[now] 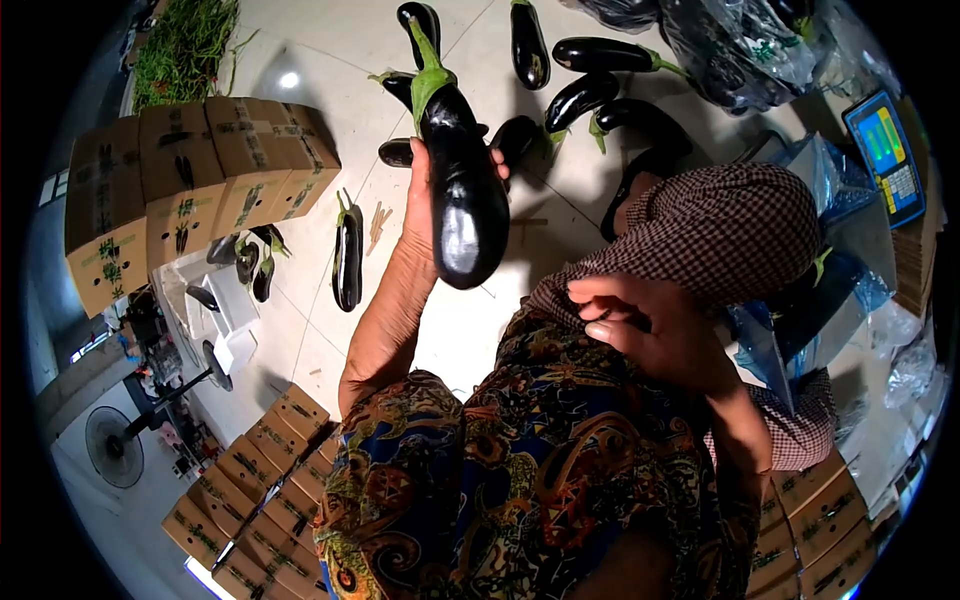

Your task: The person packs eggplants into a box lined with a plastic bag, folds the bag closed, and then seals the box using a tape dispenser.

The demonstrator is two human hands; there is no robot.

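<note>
My left hand is raised and shut on a large dark purple eggplant, held upright with its green stem on top. My right hand rests lower on the right, against my patterned clothing and beside a checkered cloth. Its fingers are loosely curled and hold nothing I can see. Several more eggplants lie on the pale tiled floor beyond the held one. A single eggplant lies to the left of my left forearm.
Printed cardboard boxes stand at the upper left, with a few eggplants in a white tray below them. More flat boxes are stacked at the lower left beside a fan. A blue scale and plastic bags are on the right.
</note>
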